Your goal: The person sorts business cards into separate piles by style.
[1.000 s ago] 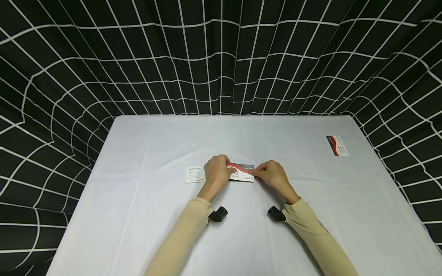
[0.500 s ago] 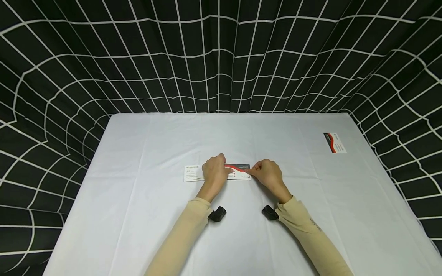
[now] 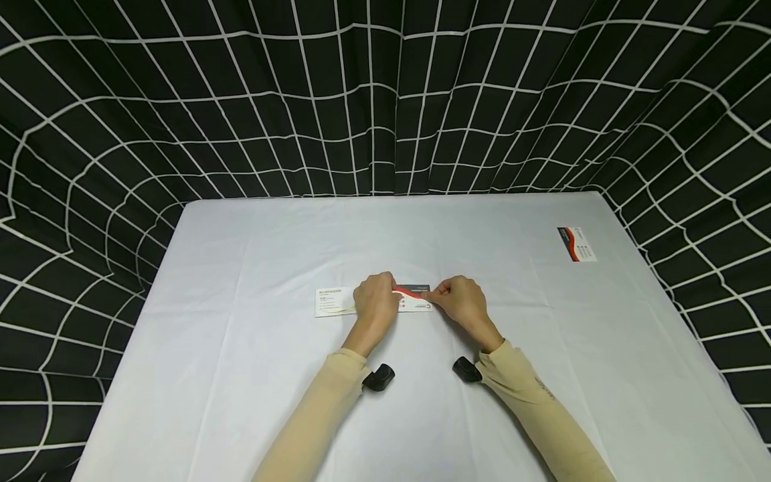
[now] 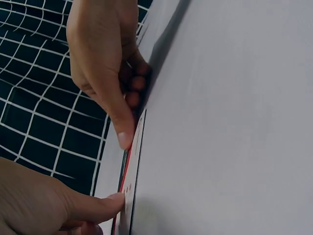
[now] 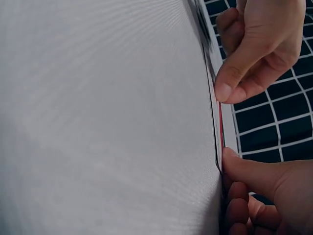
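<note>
**Red-and-white card held at both ends at mid-table**

A red-and-white card [image 3: 413, 300] is found lying flat on the white tablecloth [image 3: 253, 375], at the middle of the table, between the two hands. The step in hand is judged to be the squaring or seating of this card beside a white card [image 3: 333, 302], which lies just to its left and is partly covered by the left hand [image 3: 376, 302]. Whether the two cards overlap cannot be told.

The left hand is set knuckles-up over the card's left end; in the left wrist view its thumb [image 4: 123, 128] is seen pressed down at the card's edge, with the other fingers curled under. The right hand [image 3: 460, 302] is closed at the card's right end, thumb and forefinger pinching or pinning that edge; in the right wrist view the thumb tip [image 5: 224, 91] is seen touching the thin edge. Both forearms are angled inward, wrists low over the cloth.

The next move is judged to call for light, even pressure from both ends, so that the thin card is not buckled or skewed.

A third card [image 3: 576, 244] is noted well apart, near the table's far right edge.
</note>
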`<state>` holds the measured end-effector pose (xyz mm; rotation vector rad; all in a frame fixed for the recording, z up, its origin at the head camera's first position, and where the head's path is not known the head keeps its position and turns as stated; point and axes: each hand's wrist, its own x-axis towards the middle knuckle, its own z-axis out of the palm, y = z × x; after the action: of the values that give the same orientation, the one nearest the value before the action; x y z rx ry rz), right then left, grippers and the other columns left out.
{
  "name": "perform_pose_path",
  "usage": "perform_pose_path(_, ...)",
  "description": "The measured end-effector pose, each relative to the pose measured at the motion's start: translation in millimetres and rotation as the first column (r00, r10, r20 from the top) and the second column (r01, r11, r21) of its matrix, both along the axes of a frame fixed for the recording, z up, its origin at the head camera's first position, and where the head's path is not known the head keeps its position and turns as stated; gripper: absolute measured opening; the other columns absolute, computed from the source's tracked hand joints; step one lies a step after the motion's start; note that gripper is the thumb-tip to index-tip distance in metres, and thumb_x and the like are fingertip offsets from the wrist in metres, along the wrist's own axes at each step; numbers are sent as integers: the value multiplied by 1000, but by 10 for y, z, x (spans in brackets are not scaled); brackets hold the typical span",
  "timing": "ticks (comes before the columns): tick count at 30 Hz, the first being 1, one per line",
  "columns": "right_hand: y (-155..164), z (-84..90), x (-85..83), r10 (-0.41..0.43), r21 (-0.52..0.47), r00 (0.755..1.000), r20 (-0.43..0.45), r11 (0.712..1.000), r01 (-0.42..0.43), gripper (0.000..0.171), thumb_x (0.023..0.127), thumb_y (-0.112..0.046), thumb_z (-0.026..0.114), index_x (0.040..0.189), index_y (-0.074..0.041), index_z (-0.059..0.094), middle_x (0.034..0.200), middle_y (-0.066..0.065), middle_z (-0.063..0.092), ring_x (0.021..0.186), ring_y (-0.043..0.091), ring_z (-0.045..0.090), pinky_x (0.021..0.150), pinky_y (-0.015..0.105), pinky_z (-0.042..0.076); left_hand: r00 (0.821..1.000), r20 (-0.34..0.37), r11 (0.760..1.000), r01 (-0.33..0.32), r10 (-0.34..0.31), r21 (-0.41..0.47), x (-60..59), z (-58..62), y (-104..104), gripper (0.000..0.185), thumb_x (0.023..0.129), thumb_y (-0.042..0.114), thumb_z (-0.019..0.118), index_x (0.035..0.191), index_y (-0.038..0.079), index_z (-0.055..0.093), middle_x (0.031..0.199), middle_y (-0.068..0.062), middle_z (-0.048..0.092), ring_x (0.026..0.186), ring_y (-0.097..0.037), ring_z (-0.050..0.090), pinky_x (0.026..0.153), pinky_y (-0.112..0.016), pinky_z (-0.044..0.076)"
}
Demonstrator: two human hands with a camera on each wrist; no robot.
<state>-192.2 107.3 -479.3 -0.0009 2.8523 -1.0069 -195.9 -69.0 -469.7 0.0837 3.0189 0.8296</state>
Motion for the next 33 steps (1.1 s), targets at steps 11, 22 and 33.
perform_pose_path(11,599,22,-158,-114,-113,990,-79,988,104,32,94,-32,67,91,0,73,69,9,67,53,12,55,49,24,39,981,-132,982,159,-145,103,48,52,416,5,88,15,74,87,9,73,73,0,69,65,-14,64,56,-28,47)
perform_pose_path(22,2113,41,-622,-595,154,795,-115,780,606,64,94,-36,61,134,11,48,127,36,50,120,50,45,96,58,38,929,-211,910,350,-306,222,182,-51,1126,17,92,6,65,108,9,70,99,-4,67,94,-17,57,77,-23,47)
perform_pose_path(33,2530,105,-690,-557,173,826,82,825,539,57,84,-34,73,119,10,61,100,24,67,85,29,58,65,35,45,922,-147,879,386,-358,280,165,-118,1591,27,94,4,59,120,10,65,111,-5,66,99,-13,57,77,-18,46)
